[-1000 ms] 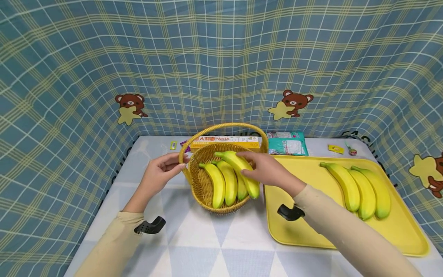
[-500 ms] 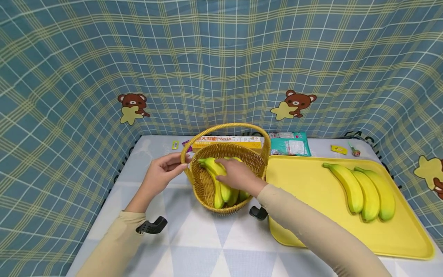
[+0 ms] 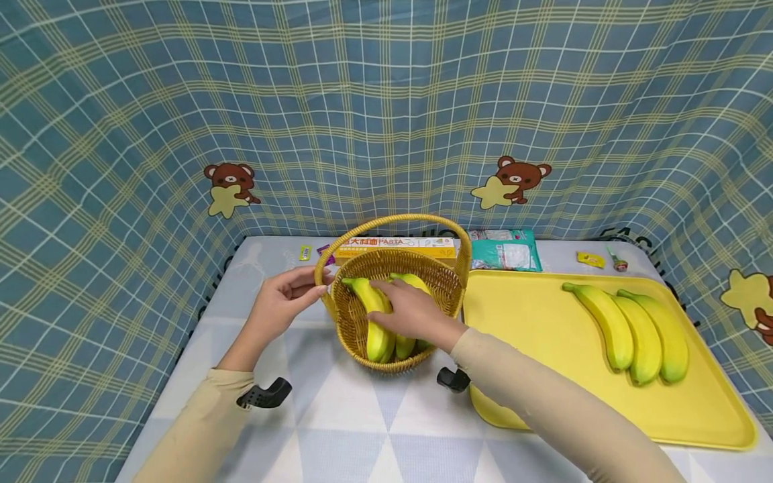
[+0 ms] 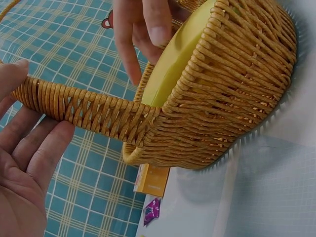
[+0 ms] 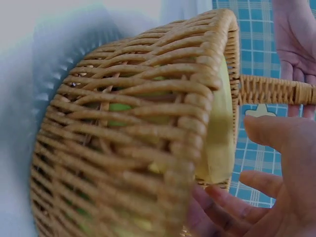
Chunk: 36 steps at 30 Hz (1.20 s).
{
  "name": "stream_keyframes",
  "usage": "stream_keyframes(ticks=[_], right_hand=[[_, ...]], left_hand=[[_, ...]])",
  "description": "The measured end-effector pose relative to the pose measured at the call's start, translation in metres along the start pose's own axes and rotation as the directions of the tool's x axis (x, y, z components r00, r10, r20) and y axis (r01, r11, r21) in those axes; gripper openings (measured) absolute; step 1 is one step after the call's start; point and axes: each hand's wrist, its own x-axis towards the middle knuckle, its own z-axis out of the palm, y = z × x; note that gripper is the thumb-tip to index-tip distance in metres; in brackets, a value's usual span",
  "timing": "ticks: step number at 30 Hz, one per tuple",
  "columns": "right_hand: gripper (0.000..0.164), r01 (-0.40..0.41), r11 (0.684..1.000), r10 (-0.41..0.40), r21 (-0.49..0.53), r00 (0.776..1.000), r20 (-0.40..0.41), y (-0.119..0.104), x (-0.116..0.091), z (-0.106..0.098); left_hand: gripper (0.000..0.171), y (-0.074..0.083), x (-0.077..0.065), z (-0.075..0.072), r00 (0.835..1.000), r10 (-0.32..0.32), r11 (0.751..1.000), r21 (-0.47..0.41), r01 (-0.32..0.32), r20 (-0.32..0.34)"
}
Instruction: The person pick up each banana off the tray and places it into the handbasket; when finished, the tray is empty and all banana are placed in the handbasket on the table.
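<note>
A wicker basket (image 3: pixel 443 275) with an arched handle (image 3: pixel 392 220) holds several yellow bananas. My left hand (image 3: pixel 280 305) pinches the handle's left side between thumb and fingers, as the left wrist view also shows. Over the basket is my right hand (image 3: pixel 413 312), its thumb and fingers spread. The leftmost banana (image 3: pixel 376 305) lies beside that hand, and another banana (image 3: pixel 412 280) shows behind its fingers. In the right wrist view, a gap separates the thumb of my right hand (image 5: pixel 291 182) from the banana (image 5: pixel 219 143); the lower fingertips are partly hidden by the basket rim.
To the right is a yellow tray (image 3: pixel 519 308) with three bananas (image 3: pixel 639 342). Along the back lie a pasta box (image 3: pixel 417 252), a teal packet (image 3: pixel 506 251), a yellow wrapper (image 3: pixel 590 259), a lollipop (image 3: pixel 619 263) and a purple wrapper (image 4: pixel 152 211). A plaid curtain (image 3: pixel 386 134) stands behind.
My right hand has carried a banana leftward and down into the basket, laid it at the left of the others and let go. My left hand has stayed on the handle.
</note>
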Motion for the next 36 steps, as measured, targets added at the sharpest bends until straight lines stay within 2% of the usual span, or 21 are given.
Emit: stream_keyframes(ticks=[4, 9, 16, 19, 29, 36], right_hand=[[0.062, 0.026, 1.0, -0.025, 0.018, 0.999, -0.037, 0.009, -0.012, -0.007], [0.054, 0.05, 0.998, -0.045, 0.042, 0.994, -0.104, 0.025, -0.037, -0.019], [0.047, 0.044, 0.999, -0.037, 0.024, 0.972, -0.232, 0.065, -0.083, -0.035], [0.045, 0.003, 1.0, 0.005, 0.029, 0.966, -0.259, 0.089, -0.104, -0.041], [0.05, -0.178, 0.984, 0.177, 0.021, 0.952, -0.25, 0.176, -0.166, -0.072], [0.054, -0.267, 0.953, 0.218, -0.14, 0.93, -0.295, 0.237, -0.191, -0.086]], left_hand=[[0.031, -0.001, 0.0, 0.0, 1.0, 0.0, 1.0, -0.003, 0.0, 0.003], [0.031, 0.0, 0.0, 0.0, 1.0, 0.007, 1.0, 0.002, -0.007, 0.003], [0.031, 0.002, 0.001, 0.001, 1.0, 0.014, 1.0, 0.002, -0.014, 0.006], [0.03, 0.002, 0.001, 0.001, 1.0, 0.01, 1.0, -0.003, -0.01, 0.006], [0.032, 0.003, 0.0, 0.001, 1.0, -0.001, 1.0, 0.004, 0.001, -0.001], [0.033, 0.002, 0.0, 0.002, 1.0, -0.001, 1.0, 0.001, 0.001, -0.002]])
